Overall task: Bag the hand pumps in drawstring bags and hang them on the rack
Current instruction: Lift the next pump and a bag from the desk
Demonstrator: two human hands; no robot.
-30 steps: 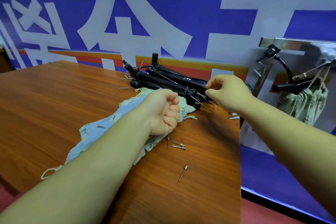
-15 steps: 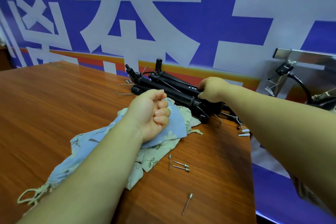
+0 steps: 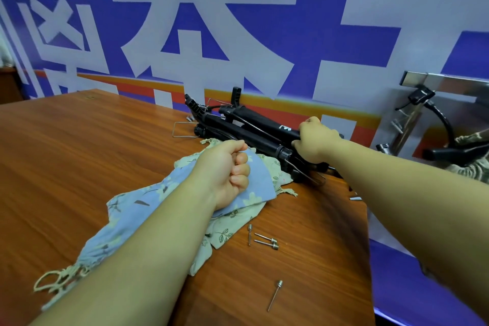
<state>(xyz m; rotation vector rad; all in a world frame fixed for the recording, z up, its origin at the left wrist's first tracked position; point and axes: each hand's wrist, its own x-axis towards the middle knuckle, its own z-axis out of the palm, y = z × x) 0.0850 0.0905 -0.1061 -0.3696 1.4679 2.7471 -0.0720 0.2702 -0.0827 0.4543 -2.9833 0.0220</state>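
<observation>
- Nearest on the table [image 3: 79,156]: one loose inflation needle [image 3: 275,295]. Three more needles [image 3: 263,240] lie just beyond it, beside the cloth.
- Near left: the cord loop [image 3: 53,280] of the blue drawstring bag [image 3: 132,209] trails toward the table edge. The bag lies flat and empty under the left forearm.
- A second bag, green-print [image 3: 230,230], lies partly under the blue one.
- Left hand [image 3: 227,169]: fingers curled into a fist on the far end of the blue bag. It looks to be bunching cloth near the mouth, but the contact is hidden under the fingers.
- Right hand [image 3: 315,140]: fingers wrapped over the near end of one black hand pump [image 3: 277,130], at the right end of the pump pile [image 3: 227,124].
- The pile sits at the back of the table, touching the bags' far edge, with wire foot-stands sticking out.
- Far right, off the table: the metal rack [image 3: 423,82] on the wall. One filled green bag [image 3: 473,151] hangs there with a black handle poking out.
- Step, as a judgement: picking a pump for bagging. One is done and several are left, so the task is early.
- Next move needs the pump lifted clear of the tangled hoses and wire stands. The left hand has to open the bag mouth wide enough to feed the pump in end-first.
- Risk: a wire stand snags a neighbouring pump or the cloth, or the loose needles get knocked off the edge.
</observation>
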